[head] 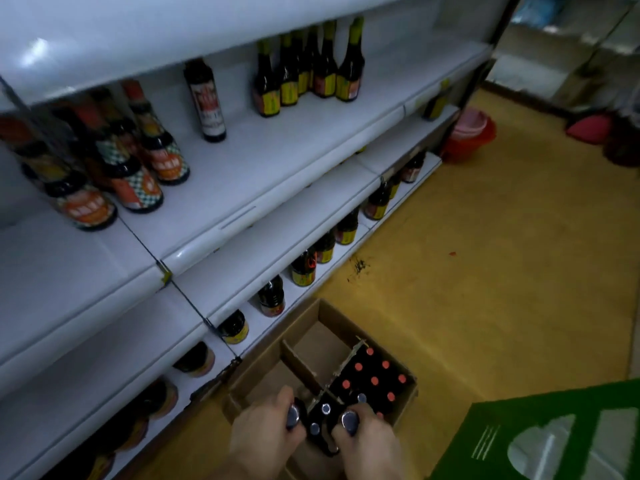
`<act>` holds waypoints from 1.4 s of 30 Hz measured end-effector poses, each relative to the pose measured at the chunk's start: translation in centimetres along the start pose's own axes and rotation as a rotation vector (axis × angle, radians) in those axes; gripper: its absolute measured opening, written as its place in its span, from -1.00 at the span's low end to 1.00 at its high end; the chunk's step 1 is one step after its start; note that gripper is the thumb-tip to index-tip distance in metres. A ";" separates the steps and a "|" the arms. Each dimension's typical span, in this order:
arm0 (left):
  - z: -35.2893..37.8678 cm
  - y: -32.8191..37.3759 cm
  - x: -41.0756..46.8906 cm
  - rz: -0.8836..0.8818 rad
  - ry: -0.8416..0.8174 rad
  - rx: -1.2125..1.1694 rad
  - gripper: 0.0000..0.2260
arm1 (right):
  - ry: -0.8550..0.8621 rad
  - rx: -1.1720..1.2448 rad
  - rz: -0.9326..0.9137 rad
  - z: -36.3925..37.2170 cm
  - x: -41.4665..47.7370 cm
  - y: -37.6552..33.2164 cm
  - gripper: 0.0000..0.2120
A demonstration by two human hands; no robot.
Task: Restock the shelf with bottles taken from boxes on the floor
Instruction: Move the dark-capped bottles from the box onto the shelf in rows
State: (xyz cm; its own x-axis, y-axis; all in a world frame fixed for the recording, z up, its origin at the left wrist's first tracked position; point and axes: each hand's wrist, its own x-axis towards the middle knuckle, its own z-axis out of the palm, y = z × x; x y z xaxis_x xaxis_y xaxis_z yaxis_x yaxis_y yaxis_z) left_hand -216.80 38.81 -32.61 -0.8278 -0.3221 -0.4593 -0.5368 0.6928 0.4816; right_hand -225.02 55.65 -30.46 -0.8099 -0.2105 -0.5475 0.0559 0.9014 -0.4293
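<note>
An open cardboard box (349, 327) with dividers stands on the floor at the foot of the shelf. Dark bottles fill its right side, several with red caps (374, 380) and others with silver caps (325, 408). My left hand (263, 434) grips the neck of a silver-capped bottle (293, 414) in the box. My right hand (367, 441) grips another silver-capped bottle (349, 421) beside it. The white shelf (263, 174) above carries dark bottles in groups, with wide bare stretches between them.
A green carton (540, 441) sits at the lower right. A red bucket (467, 136) stands on the yellow floor (502, 254) past the shelf's far end. Lower shelf levels hold rows of dark bottles (303, 270). The box's left compartments look empty.
</note>
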 end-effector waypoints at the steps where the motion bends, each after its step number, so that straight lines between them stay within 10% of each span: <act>1: -1.2 0.5 -0.4 0.001 0.020 0.015 -0.75 | 0.004 -0.002 -0.012 -1.0 -0.4 -0.9 -0.71; 42: -28.4 19.9 -14.2 0.007 0.834 0.018 -0.75 | 0.355 -0.063 -0.741 -28.9 -11.6 -18.8 -0.70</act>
State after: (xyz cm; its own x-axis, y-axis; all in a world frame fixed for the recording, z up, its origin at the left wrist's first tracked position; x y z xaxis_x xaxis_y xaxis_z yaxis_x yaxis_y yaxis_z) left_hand -220.32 38.83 4.71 -0.6841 -0.6850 0.2505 -0.5341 0.7044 0.4675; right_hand -233.57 52.09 4.71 -0.7611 -0.6362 0.1262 -0.5899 0.5980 -0.5427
